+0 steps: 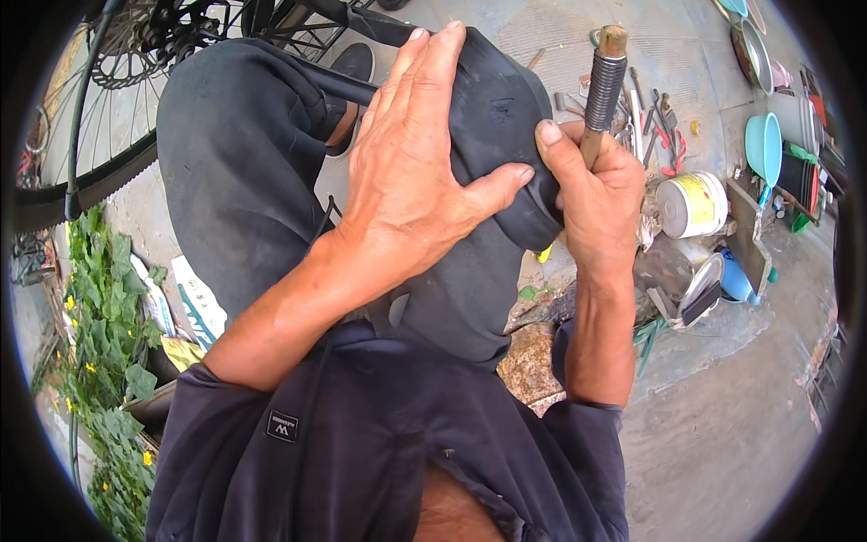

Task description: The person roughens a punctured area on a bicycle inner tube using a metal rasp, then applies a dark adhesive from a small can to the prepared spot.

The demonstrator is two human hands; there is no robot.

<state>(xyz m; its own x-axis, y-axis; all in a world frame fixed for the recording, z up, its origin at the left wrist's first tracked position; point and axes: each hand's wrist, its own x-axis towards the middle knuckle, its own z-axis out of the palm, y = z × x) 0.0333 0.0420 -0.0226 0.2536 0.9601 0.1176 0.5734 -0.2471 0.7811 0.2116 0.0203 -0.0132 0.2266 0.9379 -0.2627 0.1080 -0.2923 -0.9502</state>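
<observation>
A black rubber inner tube (495, 113) lies draped over my right knee, with a small worn or scuffed mark on its upper face. My left hand (411, 172) rests flat on it, fingers extended forward and thumb spread to the right. At the tube's right edge, my right hand (601, 185) is closed round a wooden-handled tool (607, 81), held upright and wrapped in dark ribbed coil. The tool's lower end is hidden in my fist. My right thumb lies close to the tube's edge.
A bicycle wheel (86, 181) with a disc rotor stands at the upper left. Loose hand tools (664, 122) lie on the ground to the right, near a white bucket (692, 205), a teal basin (763, 149) and a blue jug (736, 278). Leafy plants (99, 334) grow at left.
</observation>
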